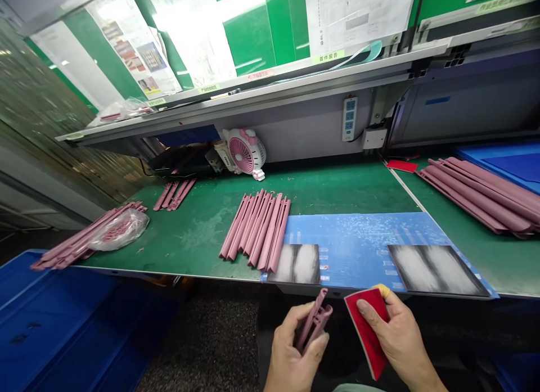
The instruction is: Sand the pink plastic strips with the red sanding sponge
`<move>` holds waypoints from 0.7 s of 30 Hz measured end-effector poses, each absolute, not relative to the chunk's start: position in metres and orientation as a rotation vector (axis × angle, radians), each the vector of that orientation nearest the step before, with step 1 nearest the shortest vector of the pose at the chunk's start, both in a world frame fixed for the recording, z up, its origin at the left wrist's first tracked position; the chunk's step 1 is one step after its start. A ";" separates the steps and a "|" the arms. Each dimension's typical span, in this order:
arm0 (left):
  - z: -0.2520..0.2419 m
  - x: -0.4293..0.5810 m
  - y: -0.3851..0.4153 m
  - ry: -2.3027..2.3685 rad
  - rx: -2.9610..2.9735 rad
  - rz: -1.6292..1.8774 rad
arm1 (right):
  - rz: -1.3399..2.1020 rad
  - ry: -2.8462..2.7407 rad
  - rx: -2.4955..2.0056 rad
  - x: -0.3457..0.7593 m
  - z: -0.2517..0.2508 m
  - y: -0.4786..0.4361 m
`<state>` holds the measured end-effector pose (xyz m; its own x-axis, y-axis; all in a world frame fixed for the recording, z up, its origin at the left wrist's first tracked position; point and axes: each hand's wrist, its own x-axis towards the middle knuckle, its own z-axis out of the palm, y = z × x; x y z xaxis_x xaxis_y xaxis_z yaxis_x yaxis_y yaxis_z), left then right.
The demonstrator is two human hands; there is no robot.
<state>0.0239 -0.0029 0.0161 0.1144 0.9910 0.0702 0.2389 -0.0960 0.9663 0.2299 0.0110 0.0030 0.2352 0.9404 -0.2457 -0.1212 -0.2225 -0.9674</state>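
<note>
My left hand (291,352) is closed around a pink plastic part (314,323) with a forked, clip-like end pointing up and away from me. To its right, my right hand (400,336) grips a red flat pad (368,333) with a pale edge, which looks like a sanding pad, thumb on its face and fingers behind. A yellow wrap shows on one fingertip of that hand. Pad and part are apart. Both hands are in front of the bench's near edge. Beyond them, a row of similar pink parts (255,229) lies on the green bench top.
A blue sheet (341,234) with two black-and-white worn pads (434,268) covers the near bench edge. Long pink parts (485,195) are piled at right, more (80,240) at left beside a plastic bag (120,230). A pink fan (244,153) stands behind; blue bins (54,324) sit lower left.
</note>
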 end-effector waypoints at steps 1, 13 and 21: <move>0.019 0.027 -0.002 1.282 1.508 1.055 | 1.196 -0.888 -1.417 0.228 0.006 0.007; 0.029 0.043 -0.008 1.161 1.431 0.959 | 1.200 -1.144 -1.187 0.205 -0.001 0.001; 0.037 0.037 -0.002 1.257 1.507 0.950 | 1.239 -0.678 -1.371 0.219 -0.017 -0.003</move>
<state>0.0365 -0.0025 0.0373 0.1787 0.9839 0.0008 0.2691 -0.0497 0.9618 0.2191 -0.0034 -0.0169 0.2858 0.9132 -0.2906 -0.2477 -0.2225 -0.9429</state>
